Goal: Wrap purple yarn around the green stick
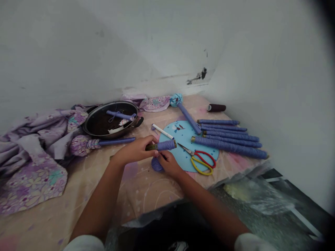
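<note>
My left hand (134, 150) is shut around the bare, greenish end of a stick wrapped in purple thread (164, 145). My right hand (170, 164) curls under the wrapped part and touches it. Just below lies a purple thread ball (157, 165), partly hidden by that hand. Both hands are over a round light-blue paper sheet (188, 137). On it rest red-and-yellow-handled scissors (202, 162), and a white marker (162, 131) lies across its upper left edge.
Several wrapped sticks (227, 140) lie at the right, with a dark maroon thread spool (216, 107) behind. A dark pan (111, 120) holds another wrapped stick. Floral cloth (34, 150) bunches at the left. White walls close the back and right; the table edge is near.
</note>
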A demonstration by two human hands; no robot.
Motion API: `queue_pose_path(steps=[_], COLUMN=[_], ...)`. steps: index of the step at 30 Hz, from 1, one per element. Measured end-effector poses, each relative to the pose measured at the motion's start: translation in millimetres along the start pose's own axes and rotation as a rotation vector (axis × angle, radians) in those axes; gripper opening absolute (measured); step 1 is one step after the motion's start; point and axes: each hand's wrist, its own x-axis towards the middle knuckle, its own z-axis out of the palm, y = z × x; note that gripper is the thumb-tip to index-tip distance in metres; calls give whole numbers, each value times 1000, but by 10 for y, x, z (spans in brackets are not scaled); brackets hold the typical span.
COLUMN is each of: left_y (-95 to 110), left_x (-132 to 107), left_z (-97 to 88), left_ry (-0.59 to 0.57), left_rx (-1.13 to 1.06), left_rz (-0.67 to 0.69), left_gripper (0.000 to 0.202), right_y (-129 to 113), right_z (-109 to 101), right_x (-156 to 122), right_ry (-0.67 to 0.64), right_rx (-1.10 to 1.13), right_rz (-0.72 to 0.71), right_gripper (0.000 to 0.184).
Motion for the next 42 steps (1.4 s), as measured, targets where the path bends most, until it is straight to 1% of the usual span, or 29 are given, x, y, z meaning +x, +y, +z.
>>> queue_pose_path(steps=[2, 5, 8, 14, 22, 26, 30, 37, 42], left_y=[-8, -20, -6, 19, -6, -4, -5, 28, 58], left_x=[-4, -7, -12, -20, -3, 1, 14, 2, -27], left_z=[16, 24, 11, -15, -25, -33, -14, -5, -6], left_ry=[45, 97, 115, 135, 183, 175, 173, 191, 169], left_rx=[1, 16, 31, 123, 111, 125, 138, 185, 159], left_rz=[1, -14, -1, -11, -46, -34, -5, -41, -62], left_gripper=[30, 24, 20, 22, 24, 23, 27, 30, 32], right_y=[4, 10, 16, 25, 47, 52, 45, 53, 52], right_z=[-4, -8, -9, 7, 22, 20, 19, 18, 18], right_x=[0, 3, 6, 10, 22, 17, 11, 5, 8], right_ry=[24, 5, -9, -12, -5, -7, 3, 7, 11], right_rx=[14, 54, 74, 74, 75, 73, 66, 70, 64], right_rz=[-17, -47, -58, -61, -52, -43, -40, -40, -45], right_gripper=[28, 25, 24, 23, 20, 20, 21, 21, 21])
